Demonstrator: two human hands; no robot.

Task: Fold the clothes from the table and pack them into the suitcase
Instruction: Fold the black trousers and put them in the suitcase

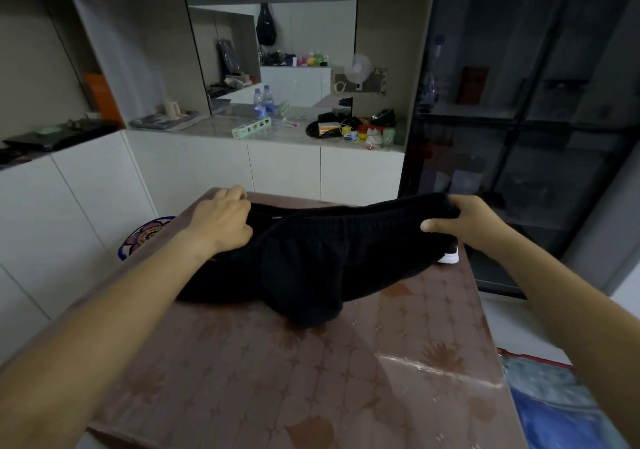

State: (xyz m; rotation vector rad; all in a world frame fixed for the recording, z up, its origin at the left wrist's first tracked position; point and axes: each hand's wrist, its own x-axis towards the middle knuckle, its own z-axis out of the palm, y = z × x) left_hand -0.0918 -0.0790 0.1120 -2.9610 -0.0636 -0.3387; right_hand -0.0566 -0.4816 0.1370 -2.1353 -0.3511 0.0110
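White cupboards with a cluttered shelf (214,126) carrying two water bottles (263,100) stand behind a desk (311,379) covered in a glossy brown patterned sheet, with a dark glass-fronted cabinet (519,102) to the right. A black garment (311,261), seemingly trousers with a gathered waistband, lies bunched across the far half of the desk, its upper edge raised between both hands. The left hand (221,221) has its fingers (235,194) curled round the garment's left end, while the right hand (474,223) grips the right end, thumb in front and fingers tucked behind the cloth.
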